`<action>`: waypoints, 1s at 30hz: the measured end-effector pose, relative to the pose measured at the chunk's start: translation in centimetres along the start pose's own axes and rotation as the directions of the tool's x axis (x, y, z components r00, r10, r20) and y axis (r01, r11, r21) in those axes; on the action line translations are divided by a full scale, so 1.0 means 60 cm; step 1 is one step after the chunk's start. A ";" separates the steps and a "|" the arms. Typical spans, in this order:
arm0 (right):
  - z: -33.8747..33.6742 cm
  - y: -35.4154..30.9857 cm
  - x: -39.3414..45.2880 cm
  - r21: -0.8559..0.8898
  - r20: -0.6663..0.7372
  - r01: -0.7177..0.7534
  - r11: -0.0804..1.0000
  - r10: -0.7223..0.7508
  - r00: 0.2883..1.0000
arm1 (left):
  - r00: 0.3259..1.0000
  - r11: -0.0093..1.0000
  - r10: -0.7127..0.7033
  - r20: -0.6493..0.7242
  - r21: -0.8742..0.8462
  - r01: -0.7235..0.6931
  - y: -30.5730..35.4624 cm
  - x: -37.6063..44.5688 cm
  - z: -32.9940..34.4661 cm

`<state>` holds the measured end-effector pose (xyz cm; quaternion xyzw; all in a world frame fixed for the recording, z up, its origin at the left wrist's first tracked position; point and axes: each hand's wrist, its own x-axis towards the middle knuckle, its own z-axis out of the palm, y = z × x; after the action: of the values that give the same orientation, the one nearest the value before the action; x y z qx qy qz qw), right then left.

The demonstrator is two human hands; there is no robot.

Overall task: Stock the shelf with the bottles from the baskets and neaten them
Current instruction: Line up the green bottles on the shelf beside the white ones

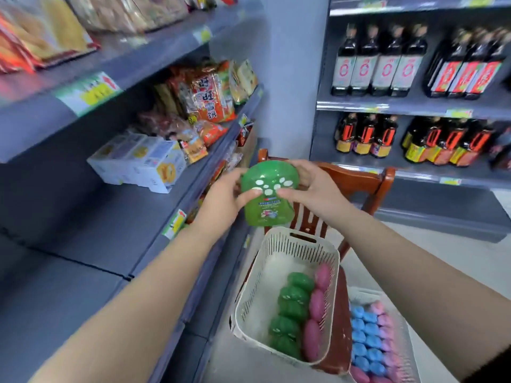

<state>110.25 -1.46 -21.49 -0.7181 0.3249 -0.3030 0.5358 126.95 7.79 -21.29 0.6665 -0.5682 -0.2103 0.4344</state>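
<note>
Above the white basket (284, 294), both hands hold one green bottle (266, 193) in the air, in front of the grey shelf (116, 217) on the left. Left hand (224, 199) grips the bottle's left side, thumb across the front just under the white spots of the cap. Right hand (309, 189) grips the right side, thumb meeting the front at about the same height, fingers wrapped behind the cap. The bottle is mushroom-shaped (wide domed cap with white spots, narrower labelled body below) and tilts with its cap toward the far end of the aisle.

The white basket sits on a wooden chair (359, 181) and holds a row of green bottles (290, 316) beside a row of pink bottles (318, 313), both against its right half; the left half shows bare floor. A second basket (398, 327) stands lower right, just beside the first, packed with blue bottles (365, 338) and pink ones; the picture edge cuts off its lower part.

On the grey shelf, white cartons (138, 161) lie at the back, with snack bags (210, 98) beyond them. The near stretch of shelf surface is bare grey board. Dark sauce bottles (378, 62) fill the unit across the aisle, blurred.
</note>
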 end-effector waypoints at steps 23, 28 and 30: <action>0.480 -0.510 -0.243 0.548 0.484 0.260 0.795 -0.555 0.676 | 0.620 0.991 -0.066 -0.782 0.019 0.129 0.280 -0.555 -0.520; 0.616 -0.588 -0.325 0.628 0.494 0.256 0.735 -0.631 0.598 | 0.478 0.982 -0.066 -0.876 0.027 0.185 0.296 -0.698 -0.602; 0.668 -0.615 -0.360 0.650 0.507 0.247 0.719 -0.652 0.564 | 0.419 0.980 -0.058 -0.906 0.028 0.196 0.298 -0.753 -0.631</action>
<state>133.84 46.50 2.59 -0.6673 -0.2026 -0.2088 0.6856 133.98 63.59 3.91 0.7431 -0.2084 0.1832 0.6090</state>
